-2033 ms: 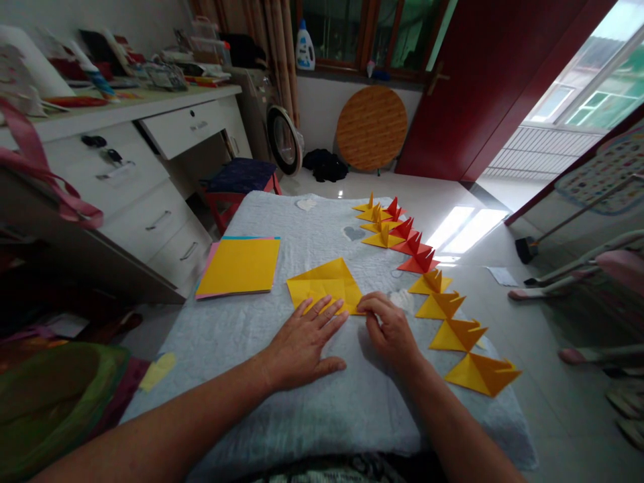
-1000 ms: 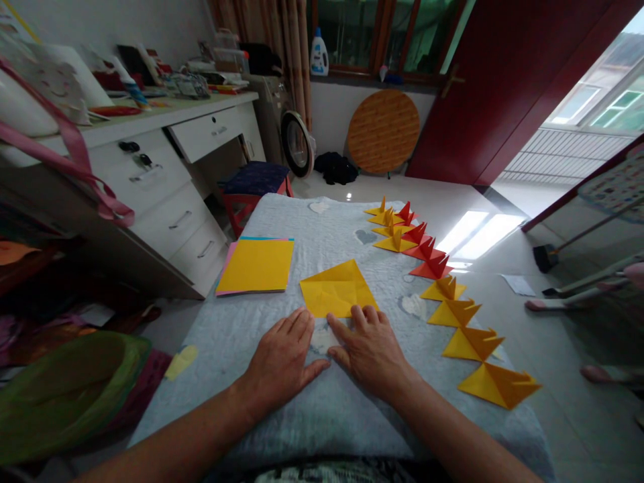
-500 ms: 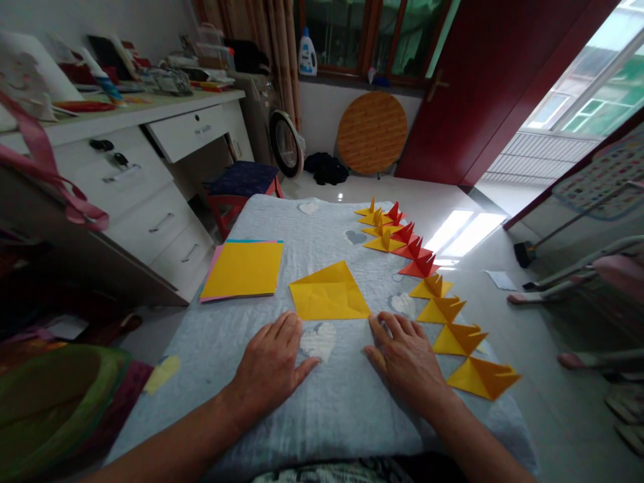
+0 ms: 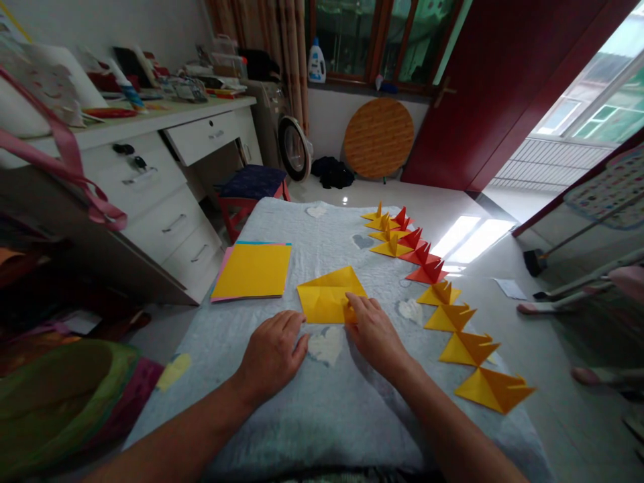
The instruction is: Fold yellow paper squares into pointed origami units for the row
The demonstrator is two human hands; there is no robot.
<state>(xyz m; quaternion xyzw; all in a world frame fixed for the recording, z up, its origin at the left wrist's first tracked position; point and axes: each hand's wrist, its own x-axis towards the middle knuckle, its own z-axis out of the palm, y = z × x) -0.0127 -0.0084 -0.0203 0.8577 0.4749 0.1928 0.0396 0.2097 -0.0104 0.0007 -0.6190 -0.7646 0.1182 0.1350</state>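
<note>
A folded sheet of yellow origami paper (image 4: 325,293) lies creased on the cloth in front of me. My right hand (image 4: 377,335) is closed on its right side, with the index finger on top and the thumb at the lower edge. The paper's right corner is hidden by that hand. My left hand (image 4: 274,352) rests on the cloth with its fingertips against the lower left corner, the thumb held apart. To the left sits a stack of square coloured paper (image 4: 251,272), yellow on top, with pink and blue edges showing.
Along the right side run yellow folded paper pieces (image 4: 467,349) and red ones (image 4: 427,272). A pale blue cloth (image 4: 282,429) with heart shapes covers the table. Beyond stand a stool (image 4: 251,181), a white desk (image 4: 145,194) and a washing machine (image 4: 294,147) with its door open.
My right hand has moved left and forward from the paper's right corner onto its right part. My left thumb has drawn in closer to the fingers. The view has shifted slightly.
</note>
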